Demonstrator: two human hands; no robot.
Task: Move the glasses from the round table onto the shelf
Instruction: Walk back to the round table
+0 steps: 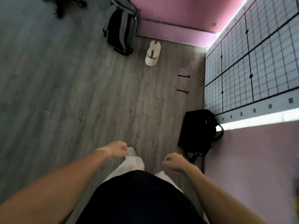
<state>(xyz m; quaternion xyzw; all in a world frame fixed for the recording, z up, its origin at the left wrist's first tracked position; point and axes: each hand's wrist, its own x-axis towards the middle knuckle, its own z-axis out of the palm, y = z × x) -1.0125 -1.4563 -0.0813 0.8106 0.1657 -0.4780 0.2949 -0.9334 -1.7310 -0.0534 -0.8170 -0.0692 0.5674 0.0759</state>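
Nearest the camera is the person's own body: a dark top [140, 199] fills the lower middle of the view, with pale trousers [129, 165] below it and one light shoe [131, 153] stepping out onto the grey wood-look floor [64, 94].

The left hand [117, 149] hangs out over the floor at the end of a bare forearm, its grip curled into a loose fist with nothing in it. At the top left, the dark legs of some piece of furniture [64, 5] show, blurred. Further right, a grey and black backpack [121, 28] leans against a pink wall [178, 18], and a white cap [152, 53] lies on the floor just beside it.

The right hand [174, 161] is held a little lower than the left, its grip likewise curled in on itself and carrying nothing. Two short dark marks [183, 83] sit on the floor ahead of it. A black bag [198, 131] rests on the floor against the right-hand wall, near a lit white panel ruled with a black grid [258, 62] and edged with small numbers.

The glasses, the round table and the shelf do not appear in this view.
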